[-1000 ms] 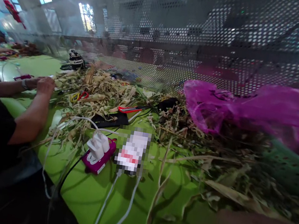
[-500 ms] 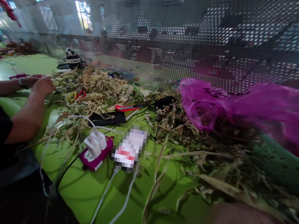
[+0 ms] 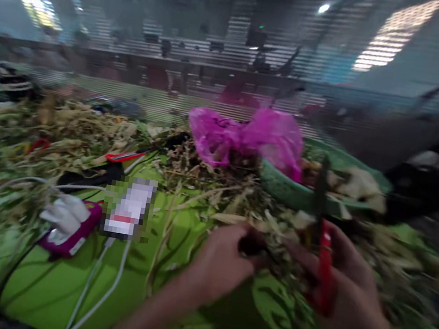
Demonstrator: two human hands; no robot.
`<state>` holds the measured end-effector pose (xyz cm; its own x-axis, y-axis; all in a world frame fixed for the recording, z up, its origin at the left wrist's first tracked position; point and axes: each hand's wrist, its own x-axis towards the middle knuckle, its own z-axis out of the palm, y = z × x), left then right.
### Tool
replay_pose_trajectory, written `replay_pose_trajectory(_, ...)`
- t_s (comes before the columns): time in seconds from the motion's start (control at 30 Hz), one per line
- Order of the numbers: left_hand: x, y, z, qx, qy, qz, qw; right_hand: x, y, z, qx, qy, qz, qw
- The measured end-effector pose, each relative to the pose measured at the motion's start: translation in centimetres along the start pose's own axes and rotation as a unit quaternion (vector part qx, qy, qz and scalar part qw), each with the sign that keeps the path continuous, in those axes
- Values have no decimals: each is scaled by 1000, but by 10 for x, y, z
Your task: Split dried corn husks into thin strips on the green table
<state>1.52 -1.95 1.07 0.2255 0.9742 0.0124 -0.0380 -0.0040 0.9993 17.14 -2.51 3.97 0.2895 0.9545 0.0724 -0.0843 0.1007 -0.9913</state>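
My left hand [image 3: 224, 261] is closed, with its curled fingertips pinching a dried, leafy plant stalk [image 3: 275, 258]. Beside it, my right hand [image 3: 351, 282] grips red-handled scissors [image 3: 325, 275], whose dark blade points upward. The right fingertips come close to the same stalk, and motion blur hides whether they touch it. Greenish leaves hang below both hands, over the green tabletop [image 3: 173, 314]. Dry stalks and husks lie around the hands.
Behind the hands stands a green basin [image 3: 282, 189] with a pink plastic bag [image 3: 245, 135] over its left side. To the left are a phone [image 3: 132, 209] on white cables, a purple power strip [image 3: 70, 238] with plugs, and a red cutter [image 3: 126, 156]. A mesh screen rises behind.
The view has swung right, so the phone and bag sit further left. Both my hands and the scissors now show. The neighbouring person's arms have left the view.
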Motion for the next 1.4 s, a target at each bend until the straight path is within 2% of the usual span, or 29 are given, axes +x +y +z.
replay_pose_trajectory(0.13,0,5,-2,-71,-18,-17,997,2,-2,-1,50,-28,38,998)
replay_pose_trajectory(0.27,-1,9,-3,-172,-58,-80,980,-1,-2,-2,78,-72,98,990)
replay_pose_trajectory(0.4,-3,17,-8,-201,-63,-76,975,-3,-6,-2,66,-89,51,993)
replay_pose_trajectory(0.5,-5,20,-10,-218,-53,-67,972,-2,-5,1,68,-102,3,993)
replay_pose_trajectory(0.6,-4,18,-7,-209,-45,-59,975,-1,0,4,66,-121,-13,990)
replay_pose_trajectory(0.8,1,9,-4,-221,21,-34,974,-3,7,7,17,-131,-19,991)
replay_pose_trajectory(1.0,-2,8,-4,-270,2,-63,961,-2,8,8,6,-142,-8,990)
replay_pose_trajectory(1.1,-1,4,-3,-253,22,-76,964,-3,9,10,23,-155,15,988)
replay_pose_trajectory(1.4,2,3,-12,-182,109,-17,977,-1,9,8,2,-142,11,990)
